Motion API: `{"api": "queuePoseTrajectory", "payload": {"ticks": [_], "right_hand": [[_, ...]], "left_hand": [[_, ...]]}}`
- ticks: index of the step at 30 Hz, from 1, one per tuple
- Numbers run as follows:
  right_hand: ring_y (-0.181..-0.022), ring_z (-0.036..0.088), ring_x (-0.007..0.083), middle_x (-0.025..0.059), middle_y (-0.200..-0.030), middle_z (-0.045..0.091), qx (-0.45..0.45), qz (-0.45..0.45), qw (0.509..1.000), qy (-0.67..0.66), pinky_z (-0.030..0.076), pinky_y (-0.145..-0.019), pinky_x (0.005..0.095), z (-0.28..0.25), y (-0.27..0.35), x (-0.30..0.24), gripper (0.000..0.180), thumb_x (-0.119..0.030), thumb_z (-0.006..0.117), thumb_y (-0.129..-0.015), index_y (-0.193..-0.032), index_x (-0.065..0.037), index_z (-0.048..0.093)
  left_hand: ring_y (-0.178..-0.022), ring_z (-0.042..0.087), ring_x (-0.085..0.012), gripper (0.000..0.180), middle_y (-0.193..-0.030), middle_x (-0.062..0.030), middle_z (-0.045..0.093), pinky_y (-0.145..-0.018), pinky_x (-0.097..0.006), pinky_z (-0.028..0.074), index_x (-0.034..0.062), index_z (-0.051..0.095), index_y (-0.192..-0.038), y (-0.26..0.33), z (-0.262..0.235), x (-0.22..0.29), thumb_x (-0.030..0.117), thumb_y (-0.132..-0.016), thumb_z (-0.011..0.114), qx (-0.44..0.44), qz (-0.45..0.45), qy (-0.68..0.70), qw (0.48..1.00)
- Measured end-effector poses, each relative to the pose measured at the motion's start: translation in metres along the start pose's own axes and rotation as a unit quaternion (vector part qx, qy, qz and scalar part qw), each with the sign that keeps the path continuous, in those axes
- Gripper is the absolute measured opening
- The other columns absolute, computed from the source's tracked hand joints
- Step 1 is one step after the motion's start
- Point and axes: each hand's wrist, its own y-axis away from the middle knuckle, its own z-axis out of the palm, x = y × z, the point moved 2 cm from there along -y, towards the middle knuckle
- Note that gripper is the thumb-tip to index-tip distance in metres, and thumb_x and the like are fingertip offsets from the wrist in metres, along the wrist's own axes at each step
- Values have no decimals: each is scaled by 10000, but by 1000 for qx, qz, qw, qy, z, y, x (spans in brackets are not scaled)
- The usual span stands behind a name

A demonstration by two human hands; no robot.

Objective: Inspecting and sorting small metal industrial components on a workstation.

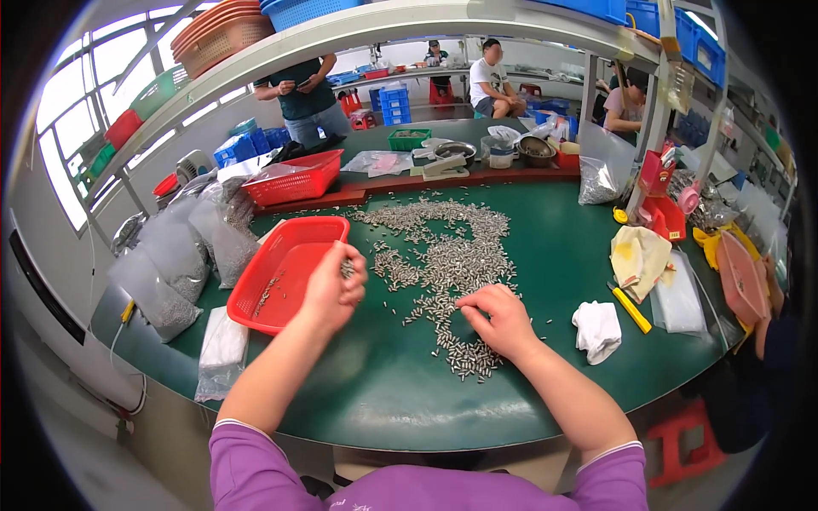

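Toward the left front corner of the table (366, 409), a clear plastic packet (223, 345) is lying. The right hand (504, 322) is touching the near part of a loose pile of small silver metal pins (464, 255); its fingers are bending, but whether its grip is holding any pins I cannot tell. Nearer the right edge, a crumpled white cloth (596, 330) is lying, with a yellow-handled tool (632, 310) slanting beside it. The left hand (335, 288) is hovering at the right side of a red basket (298, 247), its grip curling closed around some pins. The basket is holding a few more pins along its left side. Clear bags (175, 272) of grey pieces are crowding the left edge, while a cream glove (639, 260) is lying toward the right edge. The pile is spreading back from mid-table toward the far edge, where a second red basket (298, 177) is standing near the left corner.
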Motion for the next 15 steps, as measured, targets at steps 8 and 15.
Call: {"api": "queuePoseTrajectory", "payload": {"ticks": [8, 15], "right_hand": [[-852, 584, 260, 48, -845, 619, 0, -51, 999, 2, 490, -745, 368, 11, -1, -10, 79, -154, 663, -816, -880, -110, 677], [-870, 570, 264, 47, -850, 608, 8, -59, 998, 4, 484, -756, 381, 3, 4, -6, 90, -158, 650, -809, -883, -117, 678]], "left_hand": [[-865, 595, -150, 447, -994, -59, 635, -760, -281, 466, -43, 584, -1123, 6, -102, 87, 359, -968, 463, 116, 62, -616, 777], [-1171, 515, -261, 438, -1210, -169, 575, -1004, -325, 377, -25, 574, -1161, 15, -118, 85, 354, -991, 437, 88, 153, -738, 652]]}}
